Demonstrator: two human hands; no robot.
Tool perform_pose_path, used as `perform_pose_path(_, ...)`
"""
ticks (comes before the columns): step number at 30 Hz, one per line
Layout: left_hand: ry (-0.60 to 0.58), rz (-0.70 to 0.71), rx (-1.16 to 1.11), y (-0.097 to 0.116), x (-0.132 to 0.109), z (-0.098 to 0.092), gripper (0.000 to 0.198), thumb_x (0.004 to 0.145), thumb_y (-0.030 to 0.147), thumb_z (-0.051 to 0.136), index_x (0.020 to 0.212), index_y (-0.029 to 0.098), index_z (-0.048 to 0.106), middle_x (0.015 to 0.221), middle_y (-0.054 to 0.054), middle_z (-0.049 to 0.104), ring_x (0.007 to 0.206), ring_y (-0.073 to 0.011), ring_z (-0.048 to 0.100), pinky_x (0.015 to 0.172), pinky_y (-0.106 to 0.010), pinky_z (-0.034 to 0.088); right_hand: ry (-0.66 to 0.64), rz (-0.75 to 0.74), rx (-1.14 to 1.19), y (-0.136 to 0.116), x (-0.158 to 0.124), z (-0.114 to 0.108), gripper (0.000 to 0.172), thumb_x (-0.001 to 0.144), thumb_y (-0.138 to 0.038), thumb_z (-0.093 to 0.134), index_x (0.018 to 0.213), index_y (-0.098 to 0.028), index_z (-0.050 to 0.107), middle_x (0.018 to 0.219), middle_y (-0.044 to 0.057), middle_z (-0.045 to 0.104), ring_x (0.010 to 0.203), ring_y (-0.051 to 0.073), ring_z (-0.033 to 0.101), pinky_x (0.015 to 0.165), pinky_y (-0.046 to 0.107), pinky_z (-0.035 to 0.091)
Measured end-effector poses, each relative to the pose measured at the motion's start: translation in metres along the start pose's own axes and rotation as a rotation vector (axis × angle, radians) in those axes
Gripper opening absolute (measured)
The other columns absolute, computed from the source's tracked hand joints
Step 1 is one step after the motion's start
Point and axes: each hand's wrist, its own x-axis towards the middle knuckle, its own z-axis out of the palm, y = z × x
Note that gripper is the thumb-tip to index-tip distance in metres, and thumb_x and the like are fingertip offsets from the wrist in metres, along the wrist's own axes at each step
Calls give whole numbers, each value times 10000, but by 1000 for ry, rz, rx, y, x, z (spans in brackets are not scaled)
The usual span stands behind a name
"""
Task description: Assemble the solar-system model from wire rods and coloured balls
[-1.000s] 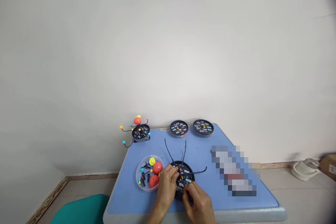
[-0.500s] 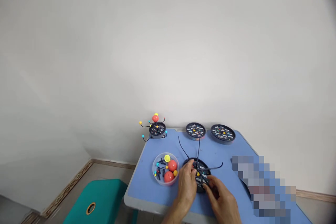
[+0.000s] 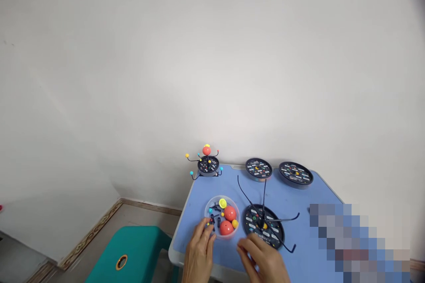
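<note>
My left hand (image 3: pixel 199 247) is at the front left of a clear round bowl (image 3: pixel 212 199), its fingertips over the rim by small black pieces and its thumb apart. The bowl holds red balls (image 3: pixel 226 228), a yellow ring-shaped piece (image 3: pixel 222 203), small orange and blue balls and black pegs. My right hand (image 3: pixel 262 258) hovers in front of a round black base (image 3: pixel 254 234), fingers curled in; whatever is in them is hidden. Thin bent black arms (image 3: pixel 280 219) spread out from a post at the middle of that base.
At the table's back left stands an assembled planet model (image 3: pixel 208 164) with coloured balls on arms. Two more round black bases (image 3: pixel 259 168) lie along the back edge. A green stool (image 3: pixel 139 247) is left of the blue table (image 3: pixel 186 234). A pixelated patch covers the right side.
Both hands have come off the black base. My left hand has moved left to the bowl, and my right hand has drawn back toward me. The view has shifted slightly.
</note>
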Motion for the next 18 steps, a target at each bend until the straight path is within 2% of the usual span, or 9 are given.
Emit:
perform_pose_path(1, 10, 32, 2, -5, -3, 3, 359, 956, 270, 420, 1127, 202, 728, 1241, -111, 709, 1121, -241, 684, 909, -353, 600, -118, -29, -45, -6, 22, 6, 268, 972, -228, 451, 821, -232, 673, 740, 31, 679, 615, 144, 661, 542, 219, 462)
perform_pose_path(3, 23, 86, -4, -15, -7, 10, 363, 962, 258, 421, 1177, 201, 709, 1256, -109, 702, 1136, -238, 677, 917, -329, 596, -344, 37, -221, -12, 62, 20, 298, 939, -119, 450, 777, -211, 682, 799, 45, 701, 664, 155, 670, 569, 229, 436)
perform_pose_path(4, 25, 107, -12, -19, -9, 13, 356, 962, 258, 435, 1196, 209, 700, 1261, -102, 701, 1142, -238, 674, 918, -318, 596, -467, 47, -295, -14, 78, 27, 288, 910, -73, 463, 818, -208, 700, 858, 55, 718, 744, 171, 686, 605, 236, 438)
perform_pose_path(5, 31, 119, -23, -22, -11, 15, 349, 963, 262, 449, 1209, 218, 693, 1262, -95, 701, 1145, -238, 671, 923, -314, 595, -518, 38, -308, -14, 91, 35, 266, 865, -47, 502, 840, -201, 717, 886, 66, 732, 791, 189, 693, 630, 245, 440)
perform_pose_path(7, 68, 107, -60, -26, -14, 20, 345, 974, 282, 447, 1217, 226, 685, 1255, -91, 705, 1148, -241, 670, 941, -327, 590, -583, 37, -333, -13, 106, 48, 241, 808, -34, 555, 882, -174, 737, 935, 101, 747, 866, 223, 697, 659, 259, 442)
perform_pose_path(10, 140, 36, -124, -22, -17, 24, 371, 1002, 336, 396, 1197, 220, 689, 1248, -103, 707, 1157, -242, 665, 969, -354, 577, -637, 44, -349, -8, 111, 57, 274, 768, -9, 569, 926, -146, 746, 952, 133, 756, 892, 245, 701, 664, 271, 440)
perform_pose_path(14, 140, -28, -190, -14, -17, 25, 392, 1006, 390, 386, 1180, 224, 696, 1252, -99, 705, 1167, -234, 658, 978, -351, 568, -667, 72, -367, -4, 108, 55, 311, 783, 19, 527, 931, -140, 749, 926, 143, 760, 890, 256, 706, 675, 283, 436)
perform_pose_path(18, 130, -83, -221, -9, -15, 23, 417, 997, 446, 387, 1158, 238, 712, 1237, -94, 714, 1154, -238, 665, 976, -357, 567, -643, 85, -344, -4, 109, 54, 285, 767, 15, 544, 905, -137, 743, 947, 156, 755, 900, 270, 700, 667, 286, 423)
